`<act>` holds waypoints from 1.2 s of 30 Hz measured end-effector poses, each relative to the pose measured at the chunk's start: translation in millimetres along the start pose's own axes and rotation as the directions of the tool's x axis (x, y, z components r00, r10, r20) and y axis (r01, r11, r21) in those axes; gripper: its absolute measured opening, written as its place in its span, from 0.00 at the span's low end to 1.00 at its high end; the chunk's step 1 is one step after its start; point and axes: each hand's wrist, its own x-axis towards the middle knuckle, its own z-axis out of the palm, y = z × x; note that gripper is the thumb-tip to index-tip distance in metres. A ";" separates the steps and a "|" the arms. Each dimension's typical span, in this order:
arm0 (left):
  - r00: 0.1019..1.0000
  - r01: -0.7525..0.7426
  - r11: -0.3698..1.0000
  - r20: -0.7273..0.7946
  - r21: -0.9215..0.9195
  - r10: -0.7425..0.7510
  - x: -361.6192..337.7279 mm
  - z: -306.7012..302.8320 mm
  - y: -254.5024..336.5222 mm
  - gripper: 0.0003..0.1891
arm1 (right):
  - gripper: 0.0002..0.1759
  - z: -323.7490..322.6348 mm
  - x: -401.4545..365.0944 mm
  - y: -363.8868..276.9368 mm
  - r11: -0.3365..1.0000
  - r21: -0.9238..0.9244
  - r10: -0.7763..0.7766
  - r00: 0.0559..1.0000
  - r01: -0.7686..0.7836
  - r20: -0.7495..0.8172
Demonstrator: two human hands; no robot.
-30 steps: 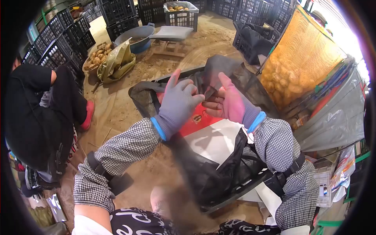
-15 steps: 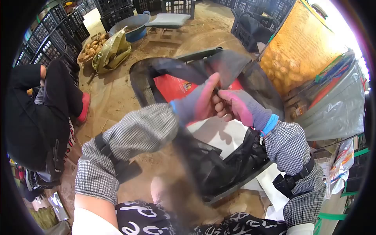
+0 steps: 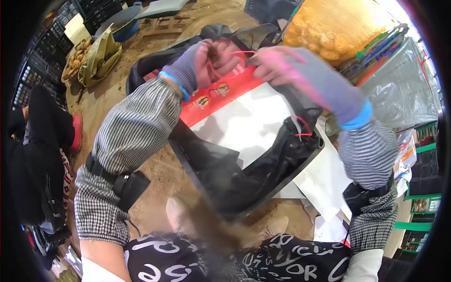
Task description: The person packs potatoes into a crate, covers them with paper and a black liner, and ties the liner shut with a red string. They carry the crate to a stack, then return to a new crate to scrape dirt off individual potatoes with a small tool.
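A black crate [image 3: 202,184] lined with a black plastic bag [image 3: 263,176] stands before me. Inside lies a sheet with a red printed band [image 3: 213,96] and a white part [image 3: 244,115]. At the crate's far side, my left hand [image 3: 213,63], in a pink and grey glove, has its fingers curled at the bag's edge; what they grip is unclear. Blurred by motion, my right hand [image 3: 286,66] is closed near it, with a thin red string [image 3: 242,52] between the two hands. Another red tie [image 3: 303,126] circles the gathered bag at the right.
A person in dark trousers [image 3: 44,136] sits at the left. Behind are a basket of potatoes [image 3: 77,58], an olive bag [image 3: 96,66], a blue basin [image 3: 123,28] and stacked black crates [image 3: 44,63]. A yellow mesh sack [image 3: 333,28] stands at the upper right, white paper [image 3: 324,174] beside the crate.
My hands have moved up in the view and apart, away from the middle of the crate. More of the sheet shows, and the red string and the tied bag part are now visible.
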 end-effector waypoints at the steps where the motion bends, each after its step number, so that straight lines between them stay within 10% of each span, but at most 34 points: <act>1: 0.998 -0.037 0.999 -0.050 0.026 0.038 -16.4 6.2 -3.2 0.11 | 0.25 -17.6 -13.6 -5.0 0.996 -0.076 0.043 0.999 -0.041 0.025; 4: 0.968 0.066 0.969 0.222 0.239 -0.121 -45.6 -9.4 -2.0 0.16 | 0.33 -50.3 -50.9 -20.1 0.939 -0.275 0.262 0.949 -0.208 0.176; 7: 0.996 0.046 0.892 0.053 0.449 -0.078 -79.1 7.1 -9.8 0.19 | 0.28 -46.6 -72.9 -31.2 0.788 -0.462 0.578 0.748 -0.408 0.325; 11: 0.999 0.033 0.874 0.021 0.485 -0.049 -93.9 10.7 -34.2 0.20 | 0.13 -31.5 -76.7 -13.3 0.805 -0.295 0.592 0.720 -0.515 0.361; 15: 0.941 -0.317 0.504 0.334 0.803 0.060 -94.7 -4.6 -59.6 0.15 | 0.12 -40.1 -59.4 -26.4 0.959 -0.272 0.037 0.987 -0.079 -0.156; 17: 0.918 -0.387 0.264 0.395 0.883 0.023 -124.4 27.6 -76.4 0.13 | 0.12 -32.2 -34.0 -37.6 0.885 -0.368 -0.398 0.873 0.284 -0.282; 20: 0.965 -0.254 0.347 0.259 0.903 0.033 -129.1 46.5 -113.3 0.12 | 0.13 12.0 8.1 -43.3 0.735 -0.366 -0.639 0.763 0.570 -0.096; 22: 0.962 -0.272 0.361 0.262 0.892 0.078 -128.6 45.9 -118.7 0.12 | 0.20 34.7 29.5 -29.2 0.844 -0.368 -0.268 0.901 0.391 0.342; 25: 0.993 -0.087 0.379 0.113 0.921 -0.047 -145.0 59.6 -90.3 0.12 | 0.29 39.3 36.1 9.0 0.946 -0.079 -0.279 0.916 0.313 0.287; 28: 0.950 -0.305 0.309 0.265 0.901 0.164 -139.4 36.3 -106.3 0.12 | 0.37 2.4 33.5 21.6 0.998 0.032 -0.061 0.988 0.057 0.140; 31: 0.969 -0.246 0.379 0.222 0.892 0.106 -144.2 35.9 -96.5 0.12 | 0.43 -25.0 11.1 51.6 0.944 -0.328 0.039 0.968 0.046 0.247; 36: 0.964 -0.263 0.301 0.260 0.917 0.051 -142.2 35.8 -92.2 0.13 | 0.36 23.6 -3.9 56.5 0.970 -0.152 -0.073 0.821 0.191 0.566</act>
